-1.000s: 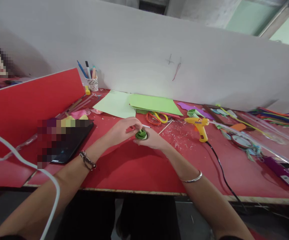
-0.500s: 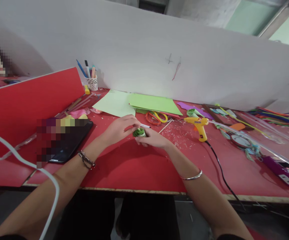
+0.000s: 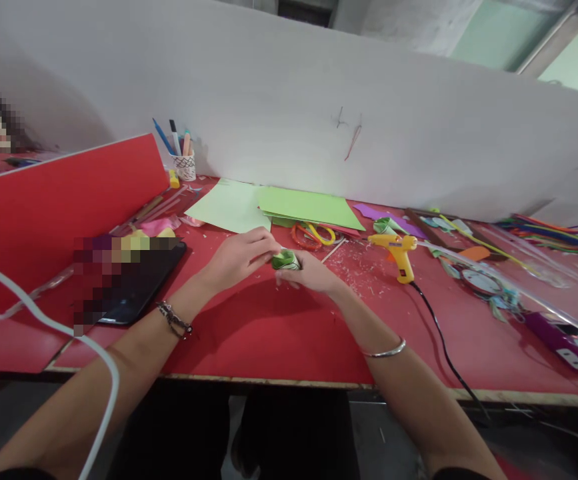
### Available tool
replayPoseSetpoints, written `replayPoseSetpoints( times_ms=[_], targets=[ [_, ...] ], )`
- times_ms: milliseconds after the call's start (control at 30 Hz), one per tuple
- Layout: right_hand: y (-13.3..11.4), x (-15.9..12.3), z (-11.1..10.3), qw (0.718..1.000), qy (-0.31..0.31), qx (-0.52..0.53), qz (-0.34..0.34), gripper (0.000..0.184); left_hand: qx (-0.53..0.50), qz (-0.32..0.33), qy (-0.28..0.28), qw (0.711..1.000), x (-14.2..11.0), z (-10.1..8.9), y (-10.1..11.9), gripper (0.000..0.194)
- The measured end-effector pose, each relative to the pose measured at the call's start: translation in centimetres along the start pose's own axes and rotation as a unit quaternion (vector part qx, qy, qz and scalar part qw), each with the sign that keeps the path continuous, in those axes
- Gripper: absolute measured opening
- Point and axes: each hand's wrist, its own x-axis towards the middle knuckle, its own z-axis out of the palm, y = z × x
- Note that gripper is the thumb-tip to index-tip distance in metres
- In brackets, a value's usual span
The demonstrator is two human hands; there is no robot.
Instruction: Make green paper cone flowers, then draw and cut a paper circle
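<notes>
Between my hands, above the red tabletop (image 3: 269,333), is a rolled green paper flower (image 3: 285,261) with pale outer edges. My right hand (image 3: 313,273) wraps its fingers and thumb around the roll from the right. At the flower's left rim, my left hand (image 3: 243,259) pinches the paper edge with thumb and fingertips. A yellow hot glue gun (image 3: 399,255) lies to the right, its black cord trailing to the table's front edge. A similar green paper roll (image 3: 385,225) sits just behind the glue gun.
Green paper sheets (image 3: 313,208), scissors with orange and yellow handles (image 3: 323,233) and a pen cup (image 3: 185,167) stand behind my hands. A black phone (image 3: 143,287) lies left, a purple power strip (image 3: 563,347) right. A white cable (image 3: 69,327) crosses the left foreground.
The paper flower has shifted slightly right and tilted, so its outer side shows more. My left fingertips have moved onto its rim. The white pen behind it is now hidden.
</notes>
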Motion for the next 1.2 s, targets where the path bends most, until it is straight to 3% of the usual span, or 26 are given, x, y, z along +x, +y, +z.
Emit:
replayPoseSetpoints(
  times_ms=[167, 333, 467, 633, 900, 1067, 1200],
  targets=[
    [0.00, 0.24, 0.40, 0.986, 0.110, -0.121, -0.046, 0.042, 0.005, -0.024, 0.046, 0.999, -0.04, 0.14, -0.05, 0.011],
    [-0.19, 0.35, 0.58, 0.982, 0.124, -0.110, -0.087, 0.043, -0.081, -0.118, 0.098, 0.985, 0.20, 0.38, 0.34, 0.023],
    [-0.03, 0.48, 0.58, 0.981, 0.129, -0.109, -0.097, 0.037, -0.089, -0.155, 0.122, 0.976, 0.29, 0.67, 0.31, 0.014],
    [0.00, 0.44, 0.53, 0.980, 0.126, -0.128, -0.089, 0.032, -0.078, -0.113, 0.109, 0.984, 0.29, 0.71, 0.17, 0.010],
    [-0.32, 0.45, 0.83, 0.970, 0.176, -0.155, -0.057, 0.026, -0.053, -0.083, 0.109, 0.989, 0.27, 0.85, 0.31, 0.007],
    [-0.25, 0.53, 0.73, 0.975, 0.175, -0.109, -0.081, 0.025, -0.012, -0.057, 0.105, 0.993, 0.06, 0.86, 0.18, 0.011],
    [-0.29, 0.50, 0.82, 0.984, 0.160, -0.053, -0.066, 0.026, 0.042, -0.027, 0.136, 0.989, -0.13, 0.78, 0.02, 0.013]
  ],
)
